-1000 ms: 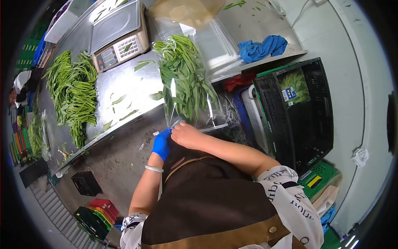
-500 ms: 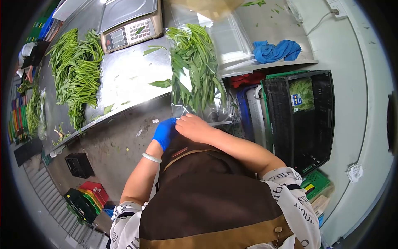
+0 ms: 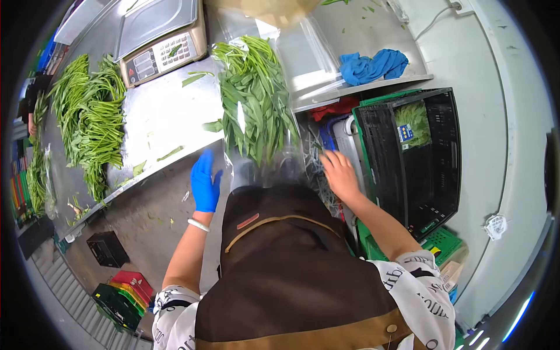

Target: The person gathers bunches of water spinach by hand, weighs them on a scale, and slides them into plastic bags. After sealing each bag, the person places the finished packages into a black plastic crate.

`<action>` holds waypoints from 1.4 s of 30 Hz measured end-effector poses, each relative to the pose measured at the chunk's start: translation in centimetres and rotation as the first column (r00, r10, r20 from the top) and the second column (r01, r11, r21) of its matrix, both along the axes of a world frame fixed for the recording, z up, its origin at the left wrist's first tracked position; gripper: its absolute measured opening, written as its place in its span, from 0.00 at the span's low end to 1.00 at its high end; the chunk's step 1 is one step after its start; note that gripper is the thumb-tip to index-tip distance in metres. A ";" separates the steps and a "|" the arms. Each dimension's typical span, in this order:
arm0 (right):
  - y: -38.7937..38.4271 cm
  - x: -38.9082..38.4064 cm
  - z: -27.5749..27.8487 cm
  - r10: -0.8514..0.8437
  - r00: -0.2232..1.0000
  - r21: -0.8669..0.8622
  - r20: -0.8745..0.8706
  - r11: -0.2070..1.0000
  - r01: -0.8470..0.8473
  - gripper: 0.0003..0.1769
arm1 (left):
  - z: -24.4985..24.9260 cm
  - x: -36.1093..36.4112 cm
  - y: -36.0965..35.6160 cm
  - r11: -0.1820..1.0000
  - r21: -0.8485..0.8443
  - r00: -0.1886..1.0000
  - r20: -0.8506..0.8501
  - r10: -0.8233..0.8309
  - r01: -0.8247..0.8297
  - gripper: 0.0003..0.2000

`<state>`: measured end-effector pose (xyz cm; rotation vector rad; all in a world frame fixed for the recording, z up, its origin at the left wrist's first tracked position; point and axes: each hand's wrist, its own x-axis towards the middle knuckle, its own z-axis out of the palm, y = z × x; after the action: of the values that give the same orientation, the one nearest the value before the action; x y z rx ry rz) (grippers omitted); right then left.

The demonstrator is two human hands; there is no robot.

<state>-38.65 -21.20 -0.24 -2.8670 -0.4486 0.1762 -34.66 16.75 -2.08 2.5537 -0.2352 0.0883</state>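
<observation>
A clear plastic bag full of leafy greens (image 3: 254,102) lies at the front edge of the steel table (image 3: 166,119), its lower end hanging toward the brown apron. My left hand (image 3: 205,182), in a blue glove, is to the left of the bag with its fingers apart, touching nothing. On the other side of the bag, my right hand (image 3: 341,175) is bare and open, clear of the plastic. Loose bunches of greens (image 3: 99,131) rest on the table at the left, beside the scale (image 3: 160,56).
Flat plastic bags (image 3: 306,52) and a blue cloth (image 3: 373,66) lie on the table at the right. Below stands a black crate (image 3: 434,198) holding a labelled green pack. Stacked crates (image 3: 125,294) and a black box (image 3: 107,249) are on the floor, lower left.
Both hands have let go of the bag's lower end and moved apart, the left one leftward and the right one rightward. The view has shifted slightly.
</observation>
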 end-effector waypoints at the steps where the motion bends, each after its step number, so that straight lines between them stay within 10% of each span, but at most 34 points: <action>1: 2.8 4.0 0.3 0.146 0.966 -0.020 0.213 0.989 -0.145 0.21 | 0.4 0.8 -0.4 0.984 0.101 0.988 0.032 -0.148 0.145 0.25; 4: 3.7 6.9 -1.4 0.346 0.896 0.070 0.280 0.923 -0.378 0.16 | 0.7 2.1 -0.9 0.808 0.355 0.858 0.034 -0.513 0.470 0.24; 7: 3.4 8.8 -1.6 0.359 0.917 0.288 0.175 0.872 -0.396 0.08 | 1.1 3.8 0.6 0.791 0.174 0.799 0.032 -0.600 0.587 0.21; 11: 2.7 10.1 0.2 0.122 0.924 0.697 -0.363 0.693 0.182 0.11 | 2.0 5.9 2.5 0.790 -0.613 0.816 -0.449 -0.364 0.015 0.12; 17: 4.0 12.5 -4.0 -0.008 0.611 0.580 -0.792 0.305 0.756 0.13 | -2.2 10.0 2.4 0.867 -0.396 0.654 -0.748 -0.114 -0.302 0.21; 21: 5.6 11.5 -3.3 -0.407 0.601 0.637 -0.688 0.058 0.769 0.11 | -2.1 10.3 1.8 0.789 -0.416 0.525 -0.839 -0.142 -0.452 0.20; 23: 6.7 11.1 0.8 -0.651 0.690 0.738 -0.317 0.287 0.610 0.08 | -2.2 10.2 1.8 0.821 -0.381 0.554 -0.827 -0.097 -0.425 0.22; 25: 9.7 11.0 3.1 -0.404 0.825 0.835 -0.395 0.216 0.506 0.08 | -1.9 9.8 1.7 0.765 -0.404 0.525 -0.845 -0.102 -0.501 0.20; 27: 12.1 12.7 4.9 0.273 0.682 0.729 -0.678 0.128 0.672 0.14 | -2.5 10.2 1.8 0.784 -0.398 0.515 -0.849 -0.117 -0.476 0.20; 30: 12.3 16.7 0.2 0.417 0.601 0.474 -0.682 -0.373 0.798 0.20 | -2.3 10.5 1.5 0.757 -0.385 0.465 -0.877 -0.121 -0.527 0.19; 32: 8.9 18.4 -4.1 0.124 0.668 0.471 -0.734 -0.615 0.632 0.21 | -1.8 10.7 1.1 0.745 -0.349 0.417 -0.903 -0.105 -0.569 0.18; 33: 7.9 18.4 -5.3 -0.123 0.612 0.556 -0.781 -0.582 0.593 0.22 | -1.5 10.8 0.9 0.746 -0.334 0.395 -0.913 -0.104 -0.576 0.18; 35: 7.1 17.1 -3.9 -0.403 0.685 0.766 -0.607 -0.069 0.639 0.24 | -1.1 10.9 0.7 0.747 -0.328 0.387 -0.916 -0.103 -0.579 0.18; 38: 10.1 12.6 3.1 -0.159 0.986 0.507 -0.043 0.847 0.158 0.32 | -2.7 10.8 0.9 0.697 -0.311 0.333 -0.937 -0.108 -0.646 0.17; 39: 11.0 12.0 4.1 0.124 0.985 0.238 0.122 0.960 -0.150 0.32 | -2.3 11.0 0.8 0.678 -0.316 0.317 -0.940 -0.128 -0.663 0.17; 42: 13.0 11.6 2.6 0.290 0.924 -0.148 0.250 0.954 -0.259 0.29 | -1.2 11.3 -0.4 0.480 -0.353 0.277 -0.935 -0.223 -0.803 0.16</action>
<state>-27.09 -8.19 2.34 -2.9356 -0.9244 -0.1514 -23.40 16.33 -3.27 1.2005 0.7404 -0.9215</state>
